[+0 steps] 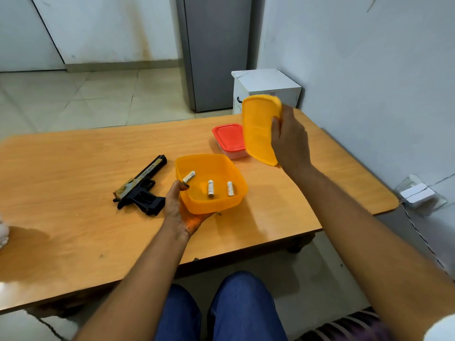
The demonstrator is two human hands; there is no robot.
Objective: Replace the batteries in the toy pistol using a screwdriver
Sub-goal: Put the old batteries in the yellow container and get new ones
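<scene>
Left hand point(182, 207) clamped on the open tub point(211, 183), three batteries point(210, 188) loose inside; right hand point(290, 139) gripping the lid point(258, 129) aloft; pistol point(141, 187) flat on the table point(73, 230), just left; lid best parked clear, tub held level.

You see a wooden table point(73, 193) with a smooth, faintly glossy veneer. On it, the orange tub point(236, 193) looks like translucent plastic, its lid point(258, 129) matt plastic; left of the tub, the toy pistol point(141, 187) is matt black plastic.
</scene>
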